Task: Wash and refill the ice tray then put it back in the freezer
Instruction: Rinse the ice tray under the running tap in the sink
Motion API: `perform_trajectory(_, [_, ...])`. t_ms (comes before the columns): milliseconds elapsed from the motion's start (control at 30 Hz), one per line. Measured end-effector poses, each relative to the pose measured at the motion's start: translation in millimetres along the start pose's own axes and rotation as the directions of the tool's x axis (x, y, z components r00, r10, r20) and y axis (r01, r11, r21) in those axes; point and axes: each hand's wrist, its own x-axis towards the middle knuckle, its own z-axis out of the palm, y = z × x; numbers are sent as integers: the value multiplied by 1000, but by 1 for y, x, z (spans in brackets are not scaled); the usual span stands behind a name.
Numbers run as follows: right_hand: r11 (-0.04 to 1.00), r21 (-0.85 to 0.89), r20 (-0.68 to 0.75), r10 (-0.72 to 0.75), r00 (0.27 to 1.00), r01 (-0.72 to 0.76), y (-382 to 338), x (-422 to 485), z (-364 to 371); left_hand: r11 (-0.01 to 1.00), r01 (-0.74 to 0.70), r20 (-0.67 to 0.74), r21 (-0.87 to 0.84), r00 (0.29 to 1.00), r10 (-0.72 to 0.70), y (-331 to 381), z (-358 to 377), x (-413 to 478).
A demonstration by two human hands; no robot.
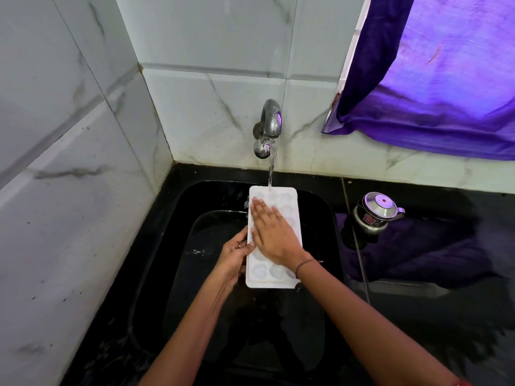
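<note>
We see a black sink [156,274] set in a shiny black desk [418,316]. Behind the sink, white tile walls [195,51] with grey streaks meet in a corner. Up and to the right of the sink, a purple curtain [446,79] glows with light from a window.

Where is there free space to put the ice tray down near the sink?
The counter is bare nearer than the kettle. The sink floor is bare under the ice tray. The corner by the tap is tight.
</note>
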Motion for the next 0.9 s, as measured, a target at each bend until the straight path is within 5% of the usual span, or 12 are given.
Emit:
perform_trajectory(267, [986, 101, 8, -134, 991, 132, -18, -45, 22, 992, -42, -93, -119, 995, 31, 3, -13, 14])
perform_trajectory(400, [962, -73, 40, -259, 965, 262, -6, -61, 27, 993, 1, -158, -116, 987, -19, 7, -16, 18])
perform_trajectory(533, [984, -26, -52, -178, 983, 176, -2, -57, 27, 989, 125, -190, -75, 972, -137, 14, -16, 22])
perform_trajectory(667, [956, 272, -140, -69, 988, 106, -7, -51, 10, 984, 178, -230, -12, 957, -176, 20, -17, 27])
perform_trajectory(833, [763, 640, -151, 241, 959, -91, -12, -35, -9, 993, 83, -151, -83, 984, -95, 27, -11, 30])
perform_trajectory(900, [712, 686, -100, 298, 949, -152, -8, -24, -20, 998, 22, -163, 67, 987, -11, 29, -2, 31])
